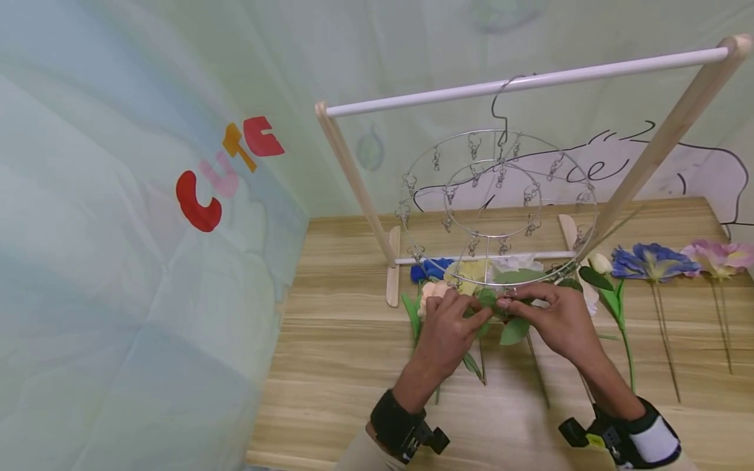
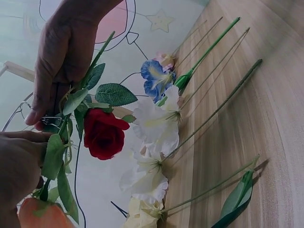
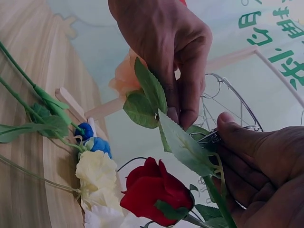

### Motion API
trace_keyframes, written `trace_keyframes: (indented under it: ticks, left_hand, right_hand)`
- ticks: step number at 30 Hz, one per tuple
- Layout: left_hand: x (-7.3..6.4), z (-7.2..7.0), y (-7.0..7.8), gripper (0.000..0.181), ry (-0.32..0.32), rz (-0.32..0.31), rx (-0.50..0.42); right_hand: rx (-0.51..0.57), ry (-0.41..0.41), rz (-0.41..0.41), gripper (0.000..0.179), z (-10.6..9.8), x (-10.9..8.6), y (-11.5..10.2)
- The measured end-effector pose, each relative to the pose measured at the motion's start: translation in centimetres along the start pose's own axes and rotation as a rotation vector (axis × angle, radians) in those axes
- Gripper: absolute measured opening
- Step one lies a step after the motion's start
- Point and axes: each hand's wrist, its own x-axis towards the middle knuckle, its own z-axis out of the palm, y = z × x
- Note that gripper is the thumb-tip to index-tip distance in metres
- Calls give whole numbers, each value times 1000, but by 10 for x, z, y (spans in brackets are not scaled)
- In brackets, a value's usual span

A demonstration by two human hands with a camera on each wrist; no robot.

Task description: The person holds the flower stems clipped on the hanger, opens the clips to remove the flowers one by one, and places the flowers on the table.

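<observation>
My left hand [image 1: 450, 330] pinches a leafy green flower stem [image 2: 61, 127], thumb and fingertips close together. A peach-coloured flower [image 3: 127, 76] shows beside that hand. Facing it, my right hand [image 1: 559, 320] holds a small metal clip [image 3: 209, 137] between thumb and fingers, the stem and leaves right at the clip. Just below the hands in the right wrist view is a red rose [image 3: 154, 192]; its attachment is hidden by leaves. The clip is on the lower front edge of a round wire hanger [image 1: 497, 284], which hangs by its hook from a white bar [image 1: 412, 99].
Wooden posts [image 1: 356, 176] hold up the bar. On the wooden table [image 1: 330, 366] lie several artificial flowers: a blue one [image 1: 654, 261], a pink one [image 1: 718, 258], a white tulip [image 1: 601, 263] and a yellow one [image 1: 468, 275]. More clips [image 1: 474, 145] dangle from both hanger rings.
</observation>
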Motion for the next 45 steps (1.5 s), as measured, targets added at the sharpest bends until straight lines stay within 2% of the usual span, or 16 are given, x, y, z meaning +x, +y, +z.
trace_keyframes:
  ticks: [4, 9, 12, 19, 27, 39, 45]
  left_hand:
    - [-2, -1, 0, 24, 1, 3, 4]
    - [-4, -2, -1, 23, -2, -4, 13]
    - [-6, -3, -2, 23, -9, -12, 10]
    - [-11, -4, -4, 24, -35, -32, 9]
    - [-19, -3, -8, 25, -10, -45, -10]
    - [-35, -3, -21, 25, 22, -63, -35]
    - [-44, -5, -31, 24, 63, -37, -15]
  right_hand:
    - [16, -1, -8, 6, 0, 0, 0]
    - [19, -30, 26, 10, -3, -1, 1]
    - [-7, -46, 47, 13, -6, -1, 1]
    - [-59, -28, 34, 16, -8, -2, 1]
    - [-52, -2, 34, 19, -7, -4, 1]
    - [-81, -15, 43, 27, -6, -6, 4]
    - [-80, -28, 43, 35, -6, -8, 7]
